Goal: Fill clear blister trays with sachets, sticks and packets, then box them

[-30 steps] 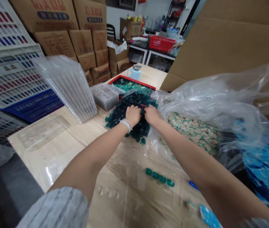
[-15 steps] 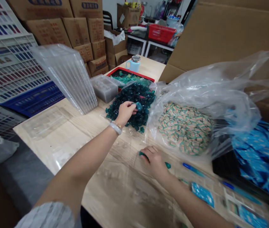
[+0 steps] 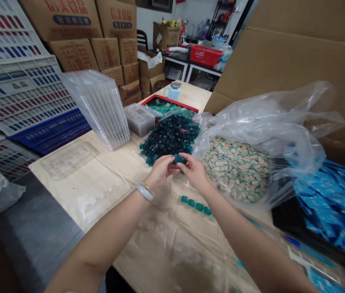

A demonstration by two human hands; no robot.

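Note:
My left hand (image 3: 161, 170) and my right hand (image 3: 194, 170) meet at the near edge of a heap of dark teal, glossy cubes (image 3: 172, 134). Between their fingertips is a dark teal piece (image 3: 179, 158) that looks like those in the heap; both hands are closed on it. Below my right hand, a short row of teal cubes (image 3: 199, 206) lies on the plastic-covered table (image 3: 160, 228). To the right of the heap, a clear plastic bag (image 3: 260, 118) holds many small striped pieces (image 3: 236, 169) in cream, orange and green.
Clear plastic trays (image 3: 102, 110) stand stacked at the left, beside a clear box (image 3: 140, 119). A red-rimmed tray (image 3: 163, 106) and a blue mug (image 3: 173, 91) are farther back. Blue printed packets (image 3: 331, 203) fill a black container at the right, before a large cardboard box (image 3: 297, 53).
My left hand has come back toward me from the heap. My right hand has left the table and risen to meet it. A row of cubes now shows where my right hand was.

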